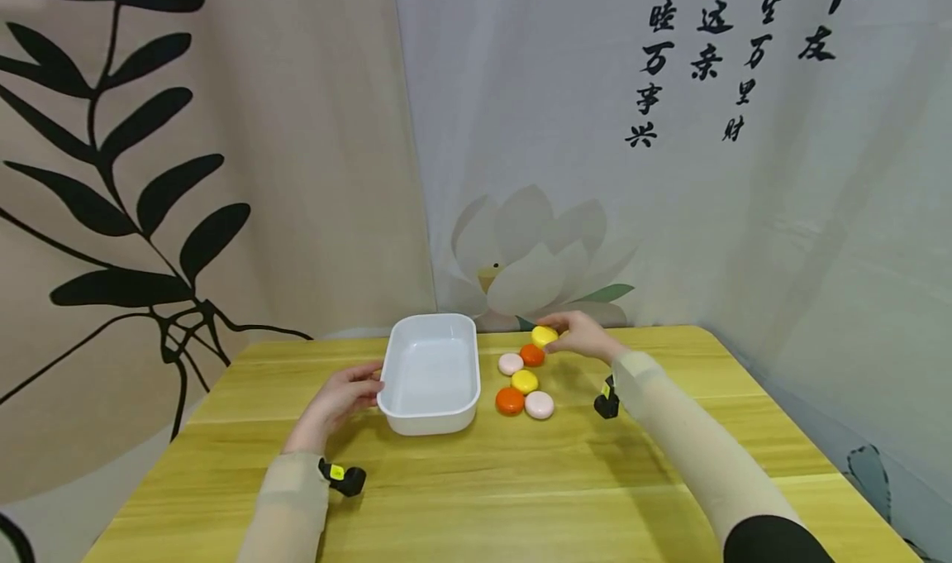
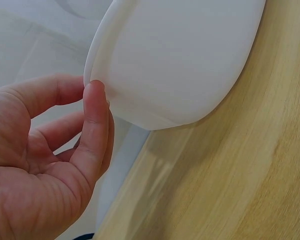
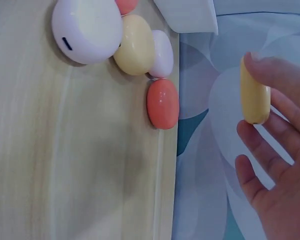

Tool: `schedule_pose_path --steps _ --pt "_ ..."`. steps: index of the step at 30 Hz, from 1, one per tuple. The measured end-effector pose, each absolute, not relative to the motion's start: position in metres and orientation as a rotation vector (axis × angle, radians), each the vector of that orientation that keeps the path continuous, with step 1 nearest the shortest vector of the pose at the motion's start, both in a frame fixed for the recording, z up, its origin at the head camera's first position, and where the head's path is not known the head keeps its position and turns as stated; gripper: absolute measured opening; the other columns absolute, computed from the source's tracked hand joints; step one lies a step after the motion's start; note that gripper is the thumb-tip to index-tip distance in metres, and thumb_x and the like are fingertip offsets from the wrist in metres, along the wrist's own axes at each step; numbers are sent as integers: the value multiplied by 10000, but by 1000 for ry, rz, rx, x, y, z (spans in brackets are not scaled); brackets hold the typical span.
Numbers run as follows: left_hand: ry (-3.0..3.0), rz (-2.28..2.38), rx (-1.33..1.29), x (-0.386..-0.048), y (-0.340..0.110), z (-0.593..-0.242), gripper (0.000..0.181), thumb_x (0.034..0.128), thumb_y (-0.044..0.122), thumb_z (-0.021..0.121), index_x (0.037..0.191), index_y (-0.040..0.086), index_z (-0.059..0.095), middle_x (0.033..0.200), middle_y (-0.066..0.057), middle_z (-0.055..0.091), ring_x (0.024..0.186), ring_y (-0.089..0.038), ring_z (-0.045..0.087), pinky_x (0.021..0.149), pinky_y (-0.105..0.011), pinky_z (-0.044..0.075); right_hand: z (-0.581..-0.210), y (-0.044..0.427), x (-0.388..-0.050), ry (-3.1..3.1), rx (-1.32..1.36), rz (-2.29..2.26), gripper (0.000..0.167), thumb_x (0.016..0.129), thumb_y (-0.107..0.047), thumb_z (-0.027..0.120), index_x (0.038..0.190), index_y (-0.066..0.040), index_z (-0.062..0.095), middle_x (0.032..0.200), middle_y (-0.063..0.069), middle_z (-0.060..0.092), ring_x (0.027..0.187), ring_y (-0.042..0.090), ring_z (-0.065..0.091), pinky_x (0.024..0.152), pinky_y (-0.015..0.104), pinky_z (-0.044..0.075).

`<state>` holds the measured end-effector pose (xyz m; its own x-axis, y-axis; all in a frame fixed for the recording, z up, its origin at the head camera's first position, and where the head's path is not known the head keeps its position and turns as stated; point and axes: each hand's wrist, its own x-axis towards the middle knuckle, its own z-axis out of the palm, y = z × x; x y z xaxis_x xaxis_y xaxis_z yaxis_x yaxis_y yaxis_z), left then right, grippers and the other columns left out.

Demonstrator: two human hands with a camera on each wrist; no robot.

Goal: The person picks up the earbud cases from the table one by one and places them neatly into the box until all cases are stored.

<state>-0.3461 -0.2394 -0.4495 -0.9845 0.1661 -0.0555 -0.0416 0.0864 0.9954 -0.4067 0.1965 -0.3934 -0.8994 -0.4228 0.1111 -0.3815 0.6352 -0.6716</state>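
Note:
A white rectangular plastic tub (image 1: 433, 364) with rounded corners stands on the table, its inside bare. My left hand (image 1: 345, 398) pinches the tub's left rim between thumb and fingers, as the left wrist view shows up close. To the tub's right, my right hand (image 1: 582, 336) pinches a glossy yellow disc (image 3: 255, 97) with rounded edges, held up off the table. Below it lie two orange discs (image 1: 510, 401), two pale pink discs (image 1: 539, 405) and another yellow disc (image 1: 525, 381), grouped close together. One pale disc (image 3: 85, 30) shows a small dark slot in its side.
The wooden table (image 1: 476, 497) ends just behind the tub and discs. Beyond its back edge hangs a printed curtain (image 1: 535, 133) with a lotus and writing. A black camera (image 1: 607, 399) juts from the right wrist, and another camera (image 1: 345, 479) from the left.

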Motion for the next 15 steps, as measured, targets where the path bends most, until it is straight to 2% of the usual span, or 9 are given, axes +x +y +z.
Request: schedule_pose_path --steps 8,15 --pt "2180 2042 126 -347 -237 -450 559 909 -31 597 1417 -116 381 1024 -110 598 764 -128 632 716 -244 554 -380 198 -409 2811 -717 -1123 482 819 -110 767 1280 -72 632 1210 105 632 945 253 593 777 349 513" --pt "2193 2029 125 -346 -239 -449 555 920 -14 595 1422 -110 379 1018 -101 595 769 -123 626 718 -239 551 -367 200 -410 2807 -667 -1148 501 816 -119 774 1292 -74 624 1137 99 648 910 226 607 776 350 527"
